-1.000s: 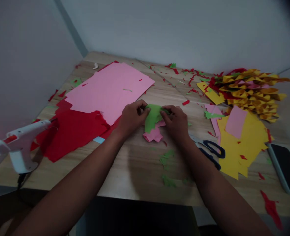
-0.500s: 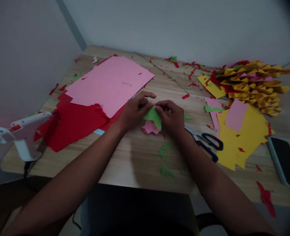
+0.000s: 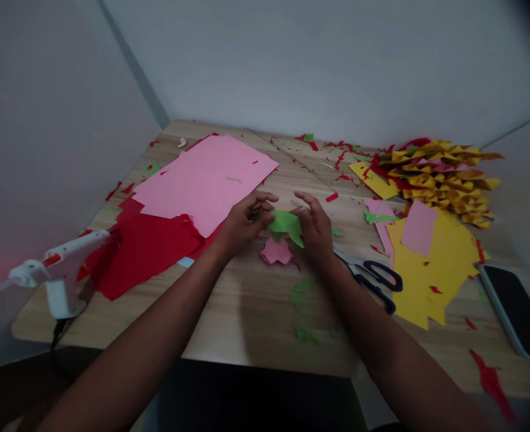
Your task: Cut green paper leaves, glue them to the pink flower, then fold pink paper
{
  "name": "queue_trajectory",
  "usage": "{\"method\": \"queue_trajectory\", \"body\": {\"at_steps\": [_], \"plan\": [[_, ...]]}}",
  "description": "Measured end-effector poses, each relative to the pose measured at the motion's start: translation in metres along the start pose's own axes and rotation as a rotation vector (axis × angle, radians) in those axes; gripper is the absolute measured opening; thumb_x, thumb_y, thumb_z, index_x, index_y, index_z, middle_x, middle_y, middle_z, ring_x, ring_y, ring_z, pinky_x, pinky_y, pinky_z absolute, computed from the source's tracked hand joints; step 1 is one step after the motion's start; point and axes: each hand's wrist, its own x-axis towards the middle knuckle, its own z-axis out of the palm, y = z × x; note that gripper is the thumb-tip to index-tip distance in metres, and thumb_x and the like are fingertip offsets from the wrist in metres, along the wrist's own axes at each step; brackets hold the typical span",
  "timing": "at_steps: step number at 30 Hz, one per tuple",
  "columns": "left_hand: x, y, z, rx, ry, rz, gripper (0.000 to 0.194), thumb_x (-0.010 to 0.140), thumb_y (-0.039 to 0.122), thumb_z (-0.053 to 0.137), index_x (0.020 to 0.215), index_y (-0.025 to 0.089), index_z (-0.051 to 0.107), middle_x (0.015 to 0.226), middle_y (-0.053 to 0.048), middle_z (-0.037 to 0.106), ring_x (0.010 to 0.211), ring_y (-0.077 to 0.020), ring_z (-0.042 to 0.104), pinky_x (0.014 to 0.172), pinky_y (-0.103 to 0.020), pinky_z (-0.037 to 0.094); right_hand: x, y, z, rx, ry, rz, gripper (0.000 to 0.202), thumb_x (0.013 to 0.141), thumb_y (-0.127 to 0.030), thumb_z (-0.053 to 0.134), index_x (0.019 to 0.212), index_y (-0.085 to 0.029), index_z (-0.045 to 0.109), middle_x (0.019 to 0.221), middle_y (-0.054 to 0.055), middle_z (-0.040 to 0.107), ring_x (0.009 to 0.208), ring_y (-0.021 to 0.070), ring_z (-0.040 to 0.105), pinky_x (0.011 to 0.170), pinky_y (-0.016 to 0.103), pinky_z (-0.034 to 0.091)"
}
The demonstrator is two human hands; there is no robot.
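Observation:
A green paper piece [image 3: 287, 222] with pointed edges is held up between my two hands above the middle of the table. My left hand [image 3: 248, 223] pinches its left end with the thumb and a finger. At the other end, my right hand [image 3: 315, 229] has its thumb against the paper, fingers curled and index finger raised. Just below the green piece, a small folded pink paper flower [image 3: 276, 252] rests on the tabletop. Blue-handled scissors [image 3: 373, 276] lie beside my right forearm, their blade tips partly hidden by it.
A white glue gun [image 3: 67, 270] stands at the left near red paper [image 3: 143, 252] and pink sheets [image 3: 202, 180]. To the right are yellow sheets [image 3: 420, 270], a phone [image 3: 514, 309] and a yellow folded-paper piece [image 3: 449, 180]. Paper scraps [image 3: 307, 333] litter the table.
My hands have moved slightly apart, and the green paper now spans between them, lifted away from the pink flower. The whole view has shifted, so the table sits lower.

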Motion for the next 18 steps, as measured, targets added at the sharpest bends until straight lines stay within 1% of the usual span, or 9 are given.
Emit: {"method": "queue_trajectory", "body": {"at_steps": [2,4,7,10,13,16,18], "plan": [[-0.0011,0.0002,-0.001,0.037,-0.012,0.023,0.035,0.086,0.033,0.068,0.118,0.019,0.061,0.091,-0.002,0.063,0.083,-0.0138,0.062,0.073,-0.025,0.049,-0.0014,-0.0006,0.0008,0.022,-0.026,0.003,0.053,0.093,-0.048,0.057,0.139,-0.025,0.045,0.074,-0.003,0.059,0.056,0.0153,0.051,0.052,0.029,0.043],[-0.0019,-0.0001,-0.0031,0.108,-0.027,0.054,0.035,0.087,0.032,0.068,0.119,0.02,0.062,0.091,-0.002,0.063,0.082,-0.0133,0.061,0.074,-0.024,0.048,-0.0027,-0.0003,0.0015,0.015,-0.003,-0.027,0.058,0.088,-0.043,0.064,0.14,-0.027,0.043,0.077,-0.003,0.058,0.06,0.0155,0.052,0.057,0.03,0.045],[-0.0018,0.0006,-0.0058,0.168,-0.016,0.047,0.033,0.088,0.031,0.067,0.119,0.02,0.063,0.08,0.002,0.06,0.072,-0.0115,0.057,0.069,-0.024,0.045,-0.0036,0.0007,0.0019,-0.013,0.045,-0.091,0.054,0.087,-0.037,0.065,0.137,-0.027,0.046,0.078,-0.003,0.056,0.067,0.016,0.052,0.065,0.032,0.046],[-0.0005,0.0034,-0.0055,0.134,0.029,0.015,0.032,0.084,0.029,0.068,0.114,0.019,0.063,0.071,0.005,0.056,0.064,-0.0101,0.054,0.065,-0.023,0.043,-0.003,0.0,0.0016,-0.019,0.067,-0.163,0.051,0.086,-0.033,0.065,0.134,-0.026,0.049,0.079,-0.004,0.055,0.07,0.0157,0.052,0.07,0.033,0.046],[0.0007,0.006,-0.0039,0.065,0.047,0.003,0.032,0.08,0.026,0.071,0.109,0.018,0.063,0.071,0.005,0.057,0.062,-0.0096,0.054,0.062,-0.023,0.043,-0.0027,-0.0021,0.0016,-0.01,0.023,-0.213,0.053,0.085,-0.031,0.067,0.134,-0.025,0.049,0.084,-0.003,0.056,0.075,0.0158,0.054,0.074,0.033,0.047],[0.001,0.0072,-0.0032,0.042,0.028,-0.018,0.031,0.077,0.028,0.073,0.105,0.019,0.063,0.069,0.005,0.057,0.062,-0.0101,0.053,0.061,-0.023,0.043,-0.0051,-0.0039,0.0025,-0.032,-0.04,-0.167,0.056,0.086,-0.032,0.066,0.138,-0.026,0.046,0.085,-0.002,0.054,0.075,0.0162,0.054,0.071,0.032,0.048],[0.0017,0.0078,-0.0038,0.031,0.071,-0.052,0.033,0.075,0.031,0.075,0.104,0.02,0.063,0.07,0.005,0.057,0.061,-0.0103,0.053,0.058,-0.023,0.043,-0.0073,-0.0047,0.0028,-0.08,-0.075,-0.14,0.056,0.087,-0.032,0.064,0.14,-0.027,0.047,0.085,-0.002,0.053,0.074,0.0164,0.053,0.07,0.031,0.048]]}}
